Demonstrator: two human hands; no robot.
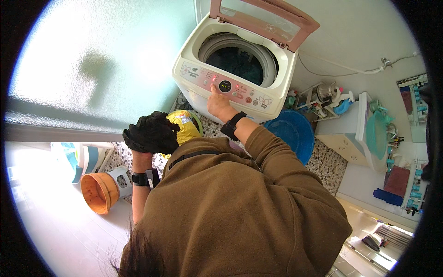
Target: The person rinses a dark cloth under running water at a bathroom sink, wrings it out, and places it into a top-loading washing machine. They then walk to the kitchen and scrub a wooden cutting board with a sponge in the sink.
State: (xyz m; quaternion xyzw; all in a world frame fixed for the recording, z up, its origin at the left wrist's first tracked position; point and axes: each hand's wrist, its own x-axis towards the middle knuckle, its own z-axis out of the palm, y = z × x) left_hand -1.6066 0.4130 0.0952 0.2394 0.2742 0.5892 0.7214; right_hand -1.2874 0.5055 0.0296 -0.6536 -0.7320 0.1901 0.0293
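Note:
A top-loading washing machine (228,62) stands before me with its pink-framed lid (270,20) raised. Water and dark contents show inside the drum (238,64). My right hand (220,104) reaches over the front edge, index finger extended onto the pink control panel (197,74), just left of the round lit display (225,86). Red lights glow on the panel. On the left, my left hand (142,155) holds up a bunched black cloth (152,133), which hides most of its fingers. A yellow plastic bag (185,125) lies just right of the cloth.
A blue plastic basin (294,133) sits on the speckled floor right of the machine. At the right are a washbasin (363,131) and a rack (322,100) with containers. An orange wooden bucket (100,193) lies lower left. A frosted glass panel (104,69) borders the left.

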